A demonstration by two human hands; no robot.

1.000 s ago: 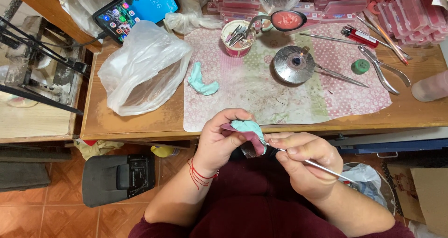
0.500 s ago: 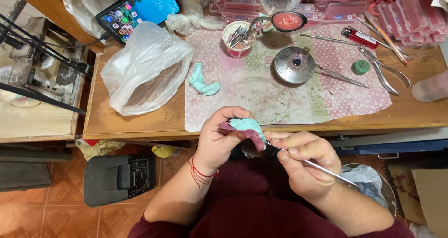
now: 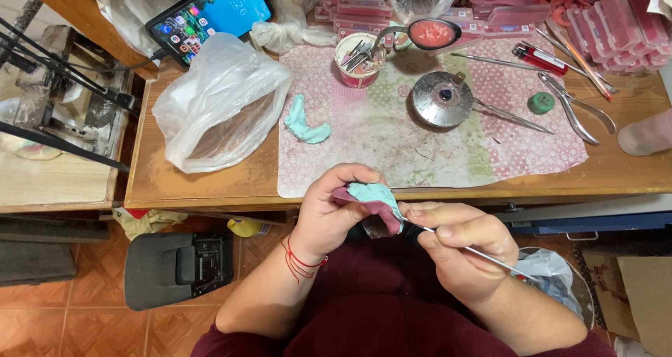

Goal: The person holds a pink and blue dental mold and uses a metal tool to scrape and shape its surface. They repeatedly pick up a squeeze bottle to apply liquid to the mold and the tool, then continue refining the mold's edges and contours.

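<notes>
Head view: left hand [image 3: 334,213] curled around a pale blue cast with a pink base [image 3: 372,199], fingers and thumb pinching it just below the near table edge [image 3: 210,196]. Right hand [image 3: 458,248], at 3 o'clock of the cast, pinches a thin metal instrument [image 3: 483,255] pen-fashion, tip touching the cast's lower right side. On the patterned mat [image 3: 392,140], a second blue cast [image 3: 303,122] lies at 11 o'clock of the hands, a round metal burner [image 3: 441,98] at 1 o'clock.
</notes>
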